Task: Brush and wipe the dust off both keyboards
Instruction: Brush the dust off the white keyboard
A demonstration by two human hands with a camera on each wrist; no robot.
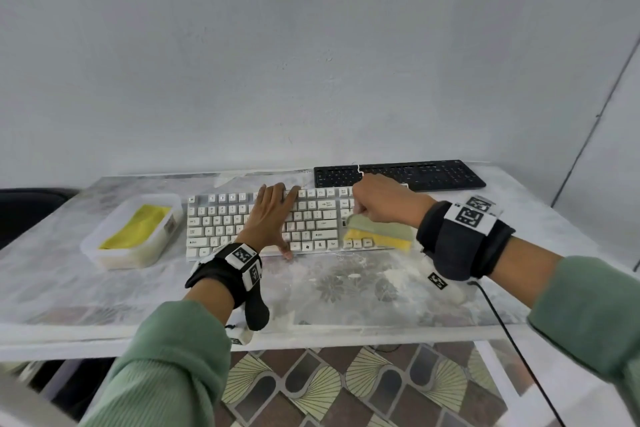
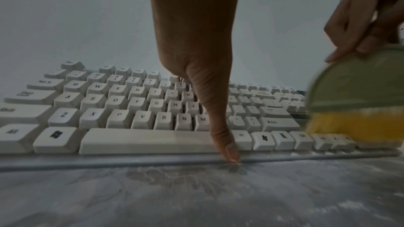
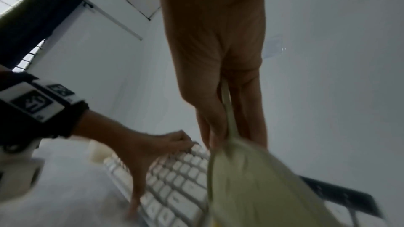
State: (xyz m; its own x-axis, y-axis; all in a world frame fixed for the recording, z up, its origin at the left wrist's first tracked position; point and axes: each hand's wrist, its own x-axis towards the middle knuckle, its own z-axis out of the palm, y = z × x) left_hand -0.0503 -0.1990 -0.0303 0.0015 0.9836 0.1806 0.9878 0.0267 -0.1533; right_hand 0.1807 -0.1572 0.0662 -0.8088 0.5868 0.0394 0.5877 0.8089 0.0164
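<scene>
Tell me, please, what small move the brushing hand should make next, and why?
Probably sweep the brush toward the near edge: its bristles sit on the white keyboard's right end, the left hand braces it, and the right hand grips the brush.

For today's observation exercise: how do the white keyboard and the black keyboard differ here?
The white full-size keyboard lies nearer, with the left hand steadying it and the right hand's yellow-bristled brush on it. The black flat keyboard lies farther back, untouched. Both rest flat on the table.

Table [image 1: 104, 288] bears white keyboard [image 1: 221, 218], black keyboard [image 1: 433, 173], tub [image 1: 104, 250].
</scene>
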